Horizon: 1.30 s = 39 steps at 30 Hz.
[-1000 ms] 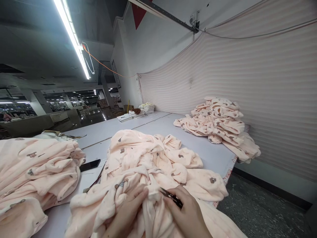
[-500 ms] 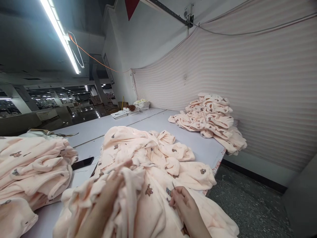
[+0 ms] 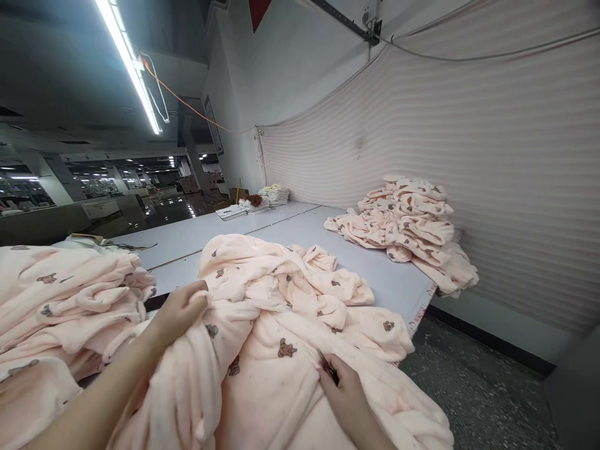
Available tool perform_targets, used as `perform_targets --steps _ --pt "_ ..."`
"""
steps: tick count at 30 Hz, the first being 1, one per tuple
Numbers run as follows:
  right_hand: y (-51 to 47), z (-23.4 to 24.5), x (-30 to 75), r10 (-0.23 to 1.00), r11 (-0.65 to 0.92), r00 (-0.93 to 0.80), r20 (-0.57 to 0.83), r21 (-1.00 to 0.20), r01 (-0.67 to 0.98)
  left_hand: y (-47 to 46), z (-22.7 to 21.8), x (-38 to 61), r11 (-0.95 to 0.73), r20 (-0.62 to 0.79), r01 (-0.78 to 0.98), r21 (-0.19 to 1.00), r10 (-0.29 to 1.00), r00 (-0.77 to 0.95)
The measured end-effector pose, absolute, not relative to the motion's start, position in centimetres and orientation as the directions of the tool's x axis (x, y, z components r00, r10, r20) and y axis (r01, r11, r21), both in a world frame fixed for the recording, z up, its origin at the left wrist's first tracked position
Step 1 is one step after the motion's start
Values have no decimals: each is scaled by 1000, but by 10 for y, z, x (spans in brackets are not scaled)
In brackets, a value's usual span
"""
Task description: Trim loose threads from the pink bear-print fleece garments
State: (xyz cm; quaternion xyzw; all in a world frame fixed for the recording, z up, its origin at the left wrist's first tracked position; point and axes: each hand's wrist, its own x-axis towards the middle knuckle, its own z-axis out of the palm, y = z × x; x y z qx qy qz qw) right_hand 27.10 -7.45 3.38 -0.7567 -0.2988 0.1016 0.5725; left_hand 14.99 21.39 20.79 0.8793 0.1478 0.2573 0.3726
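A pale pink fleece garment (image 3: pixel 267 394) with small brown bear prints lies bunched in front of me. My left hand (image 3: pixel 185 306) is closed on a fold of it at the left and holds the cloth up in a drape. In my right hand (image 3: pixel 344 384) are small dark thread snips (image 3: pixel 329 367), mostly hidden by the fingers, their pointed tip directed up and left just over the cloth. Sleeve-like parts of the pink fabric (image 3: pixel 375 328) spread toward the table's right edge.
A heap of the same pink fleece (image 3: pixel 60 300) sits at left, partly over a dark phone (image 3: pixel 157 302). Another pile (image 3: pixel 407 219) stands at the back right of the grey table (image 3: pixel 300 228). Folded white cloths (image 3: pixel 274 195) lie at the far end; a striped curtain (image 3: pixel 469 125) hangs at right.
My left hand has moved left and up, pulling the fleece fold with it, so more of the garment's front shows. The right hand stays near its place, the snips now showing darker. The view shifted slightly.
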Motion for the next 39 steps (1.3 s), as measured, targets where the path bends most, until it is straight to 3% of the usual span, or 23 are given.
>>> perform_targets --steps 3,7,9,13,16,19,22,24,26,30,33,35,39 --pt "-74 39 284 578 -97 794 190 -950 298 207 203 138 -873 317 121 473 297 901" --pt "-71 57 276 611 -8 769 186 -970 241 161 157 118 -978 235 92 185 135 962" --pt "-68 68 266 640 29 744 193 -973 228 130 130 110 -997 230 59 -56 44 972" --pt "-60 83 247 686 69 697 208 -973 222 75 107 110 -996 200 83 32 88 976" --pt "-54 88 244 690 37 688 225 -960 276 58 119 119 -903 188 284 322 355 916" --pt "-52 89 255 631 -51 734 252 -930 363 65 136 122 -636 92 340 693 546 833" --pt "-52 87 266 547 -133 801 243 -920 370 83 146 114 -245 -115 325 914 611 783" --pt "-50 84 261 505 -159 828 244 -916 367 92 149 107 -35 -242 320 947 578 780" --pt "-44 79 243 493 -126 823 281 -913 387 96 150 103 56 -265 276 960 510 818" --pt "-25 71 204 546 -56 768 335 -900 432 94 150 104 37 -202 210 977 476 856" --pt "-19 68 201 569 -100 753 330 -882 461 92 146 106 -82 -134 213 974 548 826" --pt "-23 69 209 571 -97 737 362 -862 498 90 141 106 -60 -91 154 986 581 809" --pt "-38 73 222 615 -79 694 375 -846 527 88 129 102 259 -169 30 966 534 828"
